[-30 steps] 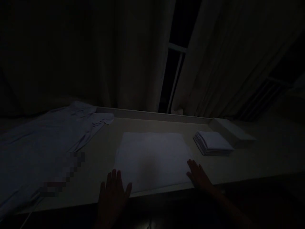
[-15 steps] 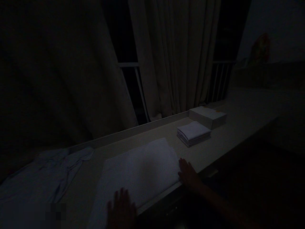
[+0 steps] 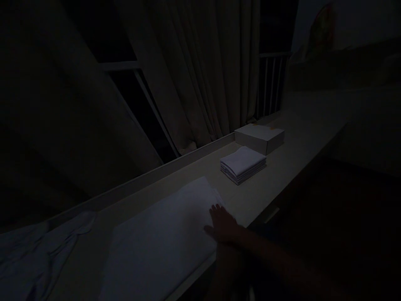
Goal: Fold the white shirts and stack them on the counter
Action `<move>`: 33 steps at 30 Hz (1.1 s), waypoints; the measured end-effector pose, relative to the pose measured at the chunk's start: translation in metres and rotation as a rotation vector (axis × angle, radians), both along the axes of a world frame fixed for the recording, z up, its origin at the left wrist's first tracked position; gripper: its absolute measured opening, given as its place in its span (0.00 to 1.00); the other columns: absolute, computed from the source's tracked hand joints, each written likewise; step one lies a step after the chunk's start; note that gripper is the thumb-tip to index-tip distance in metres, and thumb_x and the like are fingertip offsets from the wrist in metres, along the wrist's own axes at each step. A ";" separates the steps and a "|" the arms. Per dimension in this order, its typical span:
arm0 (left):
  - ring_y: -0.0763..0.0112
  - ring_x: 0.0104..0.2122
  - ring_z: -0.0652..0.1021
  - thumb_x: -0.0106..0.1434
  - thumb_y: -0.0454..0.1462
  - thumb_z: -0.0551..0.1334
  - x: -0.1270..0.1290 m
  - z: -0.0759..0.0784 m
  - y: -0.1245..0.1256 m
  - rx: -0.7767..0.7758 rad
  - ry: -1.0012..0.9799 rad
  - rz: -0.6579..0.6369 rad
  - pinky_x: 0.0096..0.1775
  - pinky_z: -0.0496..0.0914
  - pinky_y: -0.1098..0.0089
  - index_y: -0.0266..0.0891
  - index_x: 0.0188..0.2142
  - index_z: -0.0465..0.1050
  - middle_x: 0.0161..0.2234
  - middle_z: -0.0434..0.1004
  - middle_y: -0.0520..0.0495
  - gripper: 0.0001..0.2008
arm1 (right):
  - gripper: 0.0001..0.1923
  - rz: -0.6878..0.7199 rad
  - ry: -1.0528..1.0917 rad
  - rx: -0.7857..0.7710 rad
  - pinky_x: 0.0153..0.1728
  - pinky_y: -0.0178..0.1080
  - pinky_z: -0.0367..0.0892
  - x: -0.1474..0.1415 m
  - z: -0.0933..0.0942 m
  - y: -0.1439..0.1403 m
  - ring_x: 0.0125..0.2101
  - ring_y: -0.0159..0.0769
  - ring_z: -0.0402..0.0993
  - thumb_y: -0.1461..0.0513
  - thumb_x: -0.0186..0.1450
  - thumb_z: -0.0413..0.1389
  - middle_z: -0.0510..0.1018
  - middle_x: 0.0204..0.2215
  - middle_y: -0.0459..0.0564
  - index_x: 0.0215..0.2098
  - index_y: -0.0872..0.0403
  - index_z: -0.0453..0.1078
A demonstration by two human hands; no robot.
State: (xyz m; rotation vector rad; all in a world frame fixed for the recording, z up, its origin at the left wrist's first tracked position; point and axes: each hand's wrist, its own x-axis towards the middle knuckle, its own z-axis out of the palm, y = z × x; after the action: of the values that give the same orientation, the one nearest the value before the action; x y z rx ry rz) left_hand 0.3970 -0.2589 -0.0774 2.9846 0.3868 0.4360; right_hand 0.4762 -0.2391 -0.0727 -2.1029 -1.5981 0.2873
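Note:
The scene is very dark. A flat white cloth (image 3: 156, 242) lies spread on a long pale counter (image 3: 272, 175). My right hand (image 3: 223, 223) rests palm down with fingers apart on the cloth's right edge. My left hand is out of the frame. Farther right on the counter sits a stack of folded white cloths (image 3: 242, 164), and behind it a white box (image 3: 259, 137).
A crumpled pale garment (image 3: 34, 261) lies on the counter at the lower left. Curtains (image 3: 200, 83) hang behind the counter, with a dark window gap and railing bars (image 3: 271, 85). A raised lip runs along the counter's back edge.
The view has swung to the right. My right hand has slid onto the cloth's right edge, and my left hand has dropped out of view.

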 end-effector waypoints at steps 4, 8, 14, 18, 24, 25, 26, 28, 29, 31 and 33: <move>0.49 0.68 0.47 0.65 0.43 0.51 -0.012 -0.001 0.006 -0.043 0.037 0.007 0.65 0.47 0.43 0.42 0.69 0.42 0.69 0.45 0.44 0.35 | 0.47 -0.015 -0.044 -0.017 0.65 0.51 0.37 0.030 -0.004 0.071 0.68 0.50 0.34 0.38 0.66 0.38 0.43 0.68 0.63 0.68 0.65 0.47; 0.49 0.68 0.46 0.67 0.46 0.50 -0.014 0.004 0.007 -0.158 0.048 -0.021 0.64 0.48 0.40 0.43 0.69 0.37 0.70 0.40 0.44 0.36 | 0.46 -0.065 -0.112 -0.023 0.65 0.51 0.32 0.055 -0.007 0.137 0.68 0.50 0.35 0.39 0.68 0.36 0.45 0.68 0.64 0.68 0.67 0.47; 0.56 0.67 0.51 0.66 0.38 0.52 -0.009 -0.001 0.009 -0.257 0.005 0.087 0.65 0.51 0.49 0.38 0.69 0.35 0.69 0.44 0.41 0.36 | 0.45 -0.146 -0.130 -0.079 0.64 0.55 0.29 0.069 0.005 0.185 0.68 0.53 0.34 0.41 0.69 0.37 0.44 0.68 0.67 0.68 0.68 0.46; 0.51 0.68 0.45 0.62 0.40 0.57 -0.019 -0.001 0.004 -0.242 0.018 0.012 0.65 0.49 0.44 0.32 0.69 0.36 0.69 0.41 0.37 0.42 | 0.39 -0.040 -0.197 -0.034 0.64 0.56 0.30 0.056 0.026 0.152 0.68 0.50 0.34 0.44 0.71 0.38 0.45 0.68 0.62 0.68 0.63 0.46; 0.51 0.67 0.51 0.62 0.45 0.58 -0.168 0.002 0.054 0.081 -0.060 0.150 0.63 0.54 0.44 0.38 0.68 0.44 0.67 0.51 0.38 0.38 | 0.38 0.376 -0.292 0.053 0.65 0.53 0.38 0.044 0.030 -0.021 0.67 0.47 0.43 0.47 0.69 0.47 0.49 0.68 0.57 0.70 0.55 0.44; 0.49 0.66 0.52 0.62 0.46 0.58 -0.207 -0.002 0.071 0.136 -0.058 0.225 0.63 0.54 0.43 0.38 0.68 0.45 0.67 0.51 0.37 0.39 | 0.41 0.423 -0.300 0.038 0.65 0.53 0.40 0.045 0.026 -0.050 0.67 0.49 0.43 0.46 0.67 0.51 0.48 0.68 0.57 0.70 0.54 0.43; 0.48 0.66 0.52 0.61 0.47 0.59 -0.246 -0.007 0.088 0.171 -0.035 0.295 0.62 0.54 0.43 0.39 0.68 0.46 0.67 0.50 0.37 0.40 | 0.45 0.442 -0.304 0.028 0.65 0.53 0.42 0.046 0.020 -0.074 0.67 0.50 0.43 0.46 0.64 0.55 0.48 0.68 0.58 0.70 0.54 0.42; 0.46 0.66 0.53 0.59 0.48 0.60 -0.314 -0.020 0.116 0.178 0.039 0.418 0.62 0.55 0.44 0.37 0.68 0.43 0.67 0.49 0.35 0.44 | 0.44 0.440 -0.339 0.027 0.65 0.52 0.45 0.046 0.009 -0.106 0.66 0.49 0.46 0.53 0.63 0.58 0.50 0.68 0.58 0.70 0.54 0.42; 0.48 0.65 0.55 0.59 0.46 0.60 -0.341 -0.026 0.125 0.156 0.066 0.464 0.62 0.56 0.47 0.37 0.69 0.40 0.67 0.50 0.36 0.44 | 0.41 0.422 -0.372 0.044 0.64 0.52 0.47 0.045 0.003 -0.113 0.65 0.48 0.49 0.58 0.64 0.57 0.52 0.67 0.58 0.70 0.53 0.43; 0.54 0.64 0.59 0.60 0.40 0.58 -0.376 -0.038 0.133 0.116 0.103 0.462 0.62 0.59 0.53 0.40 0.69 0.37 0.67 0.51 0.38 0.43 | 0.36 0.371 -0.451 0.102 0.62 0.52 0.52 0.043 -0.008 -0.116 0.64 0.46 0.54 0.68 0.63 0.51 0.58 0.65 0.57 0.68 0.53 0.49; 0.58 0.64 0.60 0.60 0.34 0.55 -0.391 -0.044 0.130 0.077 0.126 0.445 0.62 0.61 0.56 0.44 0.69 0.39 0.67 0.51 0.42 0.40 | 0.33 0.328 -0.514 0.179 0.58 0.50 0.59 0.039 -0.016 -0.110 0.59 0.44 0.62 0.73 0.62 0.48 0.66 0.60 0.58 0.65 0.53 0.55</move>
State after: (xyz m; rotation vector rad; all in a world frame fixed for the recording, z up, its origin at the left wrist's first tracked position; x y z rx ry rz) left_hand 0.0059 -0.1286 -0.1212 2.9947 1.0793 0.3013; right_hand 0.5155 -0.3496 -0.0891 -1.8618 -2.1737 -0.3104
